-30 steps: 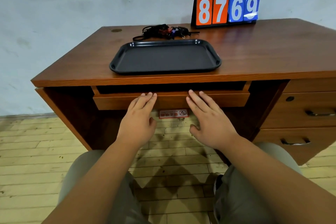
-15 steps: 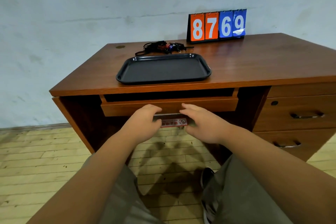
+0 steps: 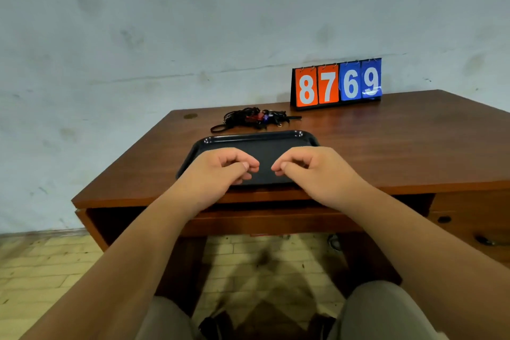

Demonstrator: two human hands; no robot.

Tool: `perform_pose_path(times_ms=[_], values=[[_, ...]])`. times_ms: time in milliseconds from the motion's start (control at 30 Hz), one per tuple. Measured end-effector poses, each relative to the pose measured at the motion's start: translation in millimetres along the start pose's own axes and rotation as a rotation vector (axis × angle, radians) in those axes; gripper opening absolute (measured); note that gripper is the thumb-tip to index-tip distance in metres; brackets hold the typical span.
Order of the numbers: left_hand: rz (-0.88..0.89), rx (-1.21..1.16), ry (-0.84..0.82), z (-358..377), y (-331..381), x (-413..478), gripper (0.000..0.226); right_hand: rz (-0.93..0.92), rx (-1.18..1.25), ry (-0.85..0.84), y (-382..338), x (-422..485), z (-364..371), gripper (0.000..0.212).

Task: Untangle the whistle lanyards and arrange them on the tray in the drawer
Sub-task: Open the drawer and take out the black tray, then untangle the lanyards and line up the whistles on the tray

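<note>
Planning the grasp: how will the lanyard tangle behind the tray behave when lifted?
Probably floppy: the lanyard tangle is thin black cord in loose loops on the desk. It likely lifts as one clump with strands trailing, since the cords cross. Probably light, as only small pieces show inside; a push would likely drag it, not roll it.

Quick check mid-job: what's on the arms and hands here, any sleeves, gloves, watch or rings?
Nothing worn on either. The left hand and right hand are bare, with no gloves, rings or watch showing, and both forearms are uncovered to the frame edge, no sleeve in sight. Grey-khaki trousers cover the knees.
</note>
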State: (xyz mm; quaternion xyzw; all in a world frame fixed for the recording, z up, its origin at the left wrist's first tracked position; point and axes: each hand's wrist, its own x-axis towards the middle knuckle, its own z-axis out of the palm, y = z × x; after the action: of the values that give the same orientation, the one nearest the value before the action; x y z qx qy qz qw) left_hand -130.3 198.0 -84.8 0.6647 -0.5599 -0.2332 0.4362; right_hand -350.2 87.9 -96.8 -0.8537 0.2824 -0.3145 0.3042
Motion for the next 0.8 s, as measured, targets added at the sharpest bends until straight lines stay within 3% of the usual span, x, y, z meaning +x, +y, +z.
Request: perform_pose_path(times_ms=[167,800], values=[[0.018,0.056,0.025,-18.1,0.1,53.5,0.029,0.056,-0.01,0.006,13.8,62.3,-15.7,0.025],[0.0,0.338,-0.131,-60.0,-39.2,277.4,0.022,0.205,-0.052,-0.061,109.9,277.8,-10.2,0.019]])
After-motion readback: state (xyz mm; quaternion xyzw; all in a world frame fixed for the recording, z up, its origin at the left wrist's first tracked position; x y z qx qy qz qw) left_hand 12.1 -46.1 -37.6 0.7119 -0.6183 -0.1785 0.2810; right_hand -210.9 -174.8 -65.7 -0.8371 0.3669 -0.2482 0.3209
